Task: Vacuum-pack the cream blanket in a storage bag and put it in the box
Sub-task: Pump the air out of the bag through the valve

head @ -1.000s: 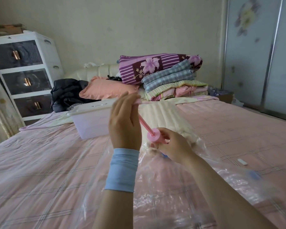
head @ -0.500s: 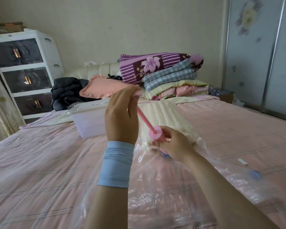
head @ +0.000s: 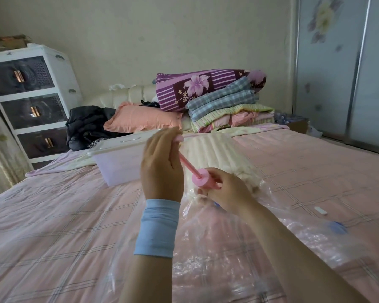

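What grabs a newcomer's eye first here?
Centre frame, the left hand grips the handle of a pink plastic hand pump while the right hand holds its barrel. Beneath lies a clear plastic storage bag holding the cream ribbed blanket, with a translucent lidded plastic box to its left.

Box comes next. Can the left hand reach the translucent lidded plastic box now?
Likely not yet: the left hand grips the pink hand pump's handle; otherwise nothing blocks the translucent lidded plastic box.

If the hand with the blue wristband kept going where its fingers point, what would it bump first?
Probably the peach pillow, just beyond the left hand gripping the pink pump handle. Depth is unclear, so it might pass over it and reach the purple floral quilt.
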Demonstrator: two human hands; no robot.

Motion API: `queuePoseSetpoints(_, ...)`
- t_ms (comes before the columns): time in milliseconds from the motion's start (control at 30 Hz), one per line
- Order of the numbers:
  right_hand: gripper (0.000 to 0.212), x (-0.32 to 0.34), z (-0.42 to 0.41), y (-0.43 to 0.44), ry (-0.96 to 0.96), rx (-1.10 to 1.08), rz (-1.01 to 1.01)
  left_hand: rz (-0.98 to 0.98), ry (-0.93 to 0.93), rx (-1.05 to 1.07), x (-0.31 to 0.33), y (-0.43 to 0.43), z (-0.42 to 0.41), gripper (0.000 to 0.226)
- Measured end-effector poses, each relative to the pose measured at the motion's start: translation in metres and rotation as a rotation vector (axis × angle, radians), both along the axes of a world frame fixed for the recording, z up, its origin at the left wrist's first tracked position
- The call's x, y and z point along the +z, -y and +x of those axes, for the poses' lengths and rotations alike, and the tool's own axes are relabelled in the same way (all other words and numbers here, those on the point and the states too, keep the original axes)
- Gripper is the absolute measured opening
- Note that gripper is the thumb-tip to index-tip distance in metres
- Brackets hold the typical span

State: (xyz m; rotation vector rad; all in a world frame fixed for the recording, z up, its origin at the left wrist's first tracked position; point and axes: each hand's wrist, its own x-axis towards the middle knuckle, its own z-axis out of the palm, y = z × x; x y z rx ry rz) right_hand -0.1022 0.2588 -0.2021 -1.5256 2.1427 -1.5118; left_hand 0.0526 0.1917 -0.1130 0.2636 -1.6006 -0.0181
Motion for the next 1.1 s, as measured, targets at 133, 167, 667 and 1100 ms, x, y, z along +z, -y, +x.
queuePoseSetpoints(133,0.034,0.0,0.004,0.005,-0.028,-0.01,0.017,0.227,0.412,-0.104,-0.05,0.007,-0.014,0.016)
queuePoseSetpoints(167,0.039,0.0,0.006,0.006,-0.034,-0.008,0.023,0.263,0.477,-0.106,-0.056,0.007,-0.014,0.016)
queuePoseSetpoints(667,0.034,0.0,0.005,0.005,-0.055,-0.023,0.007,0.272,0.442,-0.118,-0.05,0.009,-0.012,0.019)
queuePoseSetpoints(1100,0.038,-0.003,0.002,0.004,-0.035,-0.034,-0.01,0.144,0.237,-0.081,-0.033,0.005,-0.014,0.02)
